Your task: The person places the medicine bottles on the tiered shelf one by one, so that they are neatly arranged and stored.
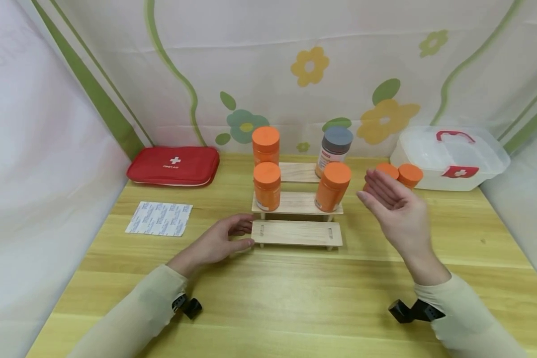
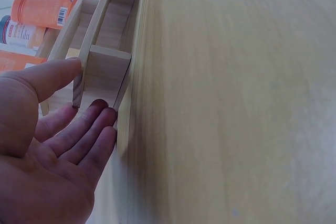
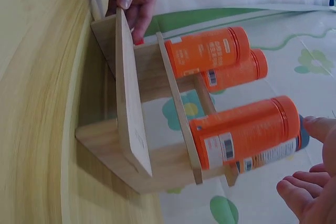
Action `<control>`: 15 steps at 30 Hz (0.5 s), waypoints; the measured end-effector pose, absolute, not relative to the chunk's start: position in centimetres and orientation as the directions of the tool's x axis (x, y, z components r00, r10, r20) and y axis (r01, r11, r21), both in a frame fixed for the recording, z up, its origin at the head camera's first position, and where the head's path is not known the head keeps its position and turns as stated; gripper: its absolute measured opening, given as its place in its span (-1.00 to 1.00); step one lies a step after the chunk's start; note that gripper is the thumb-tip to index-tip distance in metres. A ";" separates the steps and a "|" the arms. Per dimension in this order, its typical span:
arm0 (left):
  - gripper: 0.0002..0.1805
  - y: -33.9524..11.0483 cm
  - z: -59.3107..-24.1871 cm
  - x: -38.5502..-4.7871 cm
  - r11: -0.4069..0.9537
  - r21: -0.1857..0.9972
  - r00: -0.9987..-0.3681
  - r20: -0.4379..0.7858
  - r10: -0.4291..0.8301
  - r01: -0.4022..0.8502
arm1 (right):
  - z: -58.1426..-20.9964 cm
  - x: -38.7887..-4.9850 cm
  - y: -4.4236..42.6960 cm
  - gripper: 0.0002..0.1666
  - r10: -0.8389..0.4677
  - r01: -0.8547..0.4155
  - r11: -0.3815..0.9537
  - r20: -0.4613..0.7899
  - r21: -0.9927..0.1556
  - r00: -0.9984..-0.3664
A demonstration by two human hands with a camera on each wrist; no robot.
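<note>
A stepped wooden shelf (image 1: 297,233) stands mid-table. My left hand (image 1: 221,240) grips the left end of its lowest step, thumb at the front corner and fingers at the back. In the left wrist view that hand (image 2: 58,145) spans the board's end. My right hand (image 1: 400,209) is raised right of the shelf, fingers extended, holding nothing. Nearest to it is an orange-capped bottle (image 1: 333,186) on the middle step, apart from the fingers. Another orange bottle (image 1: 267,186) shares that step. Behind stand an orange bottle (image 1: 266,144) and a grey-capped bottle (image 1: 334,150) on the top step.
Two more orange-capped bottles (image 1: 410,175) are partly hidden behind my right hand. A white first-aid box (image 1: 452,159) sits at back right. To the left lie a red first-aid pouch (image 1: 173,166) and a printed white packet (image 1: 159,219). A flowered curtain (image 1: 259,64) hangs behind.
</note>
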State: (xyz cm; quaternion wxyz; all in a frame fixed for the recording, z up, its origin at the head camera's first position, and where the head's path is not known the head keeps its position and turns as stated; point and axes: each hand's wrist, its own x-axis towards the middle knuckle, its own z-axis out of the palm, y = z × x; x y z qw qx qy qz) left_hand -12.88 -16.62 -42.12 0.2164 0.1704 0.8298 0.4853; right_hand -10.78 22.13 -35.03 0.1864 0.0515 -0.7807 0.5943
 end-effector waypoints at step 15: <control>-0.31 -16.6 -42.1 -12.9 0.474 0.877 -0.850 -0.190 0.492 0.078 | -36.6 -11.0 28.4 -0.35 0.351 -0.148 0.331 0.267 -0.932 -0.898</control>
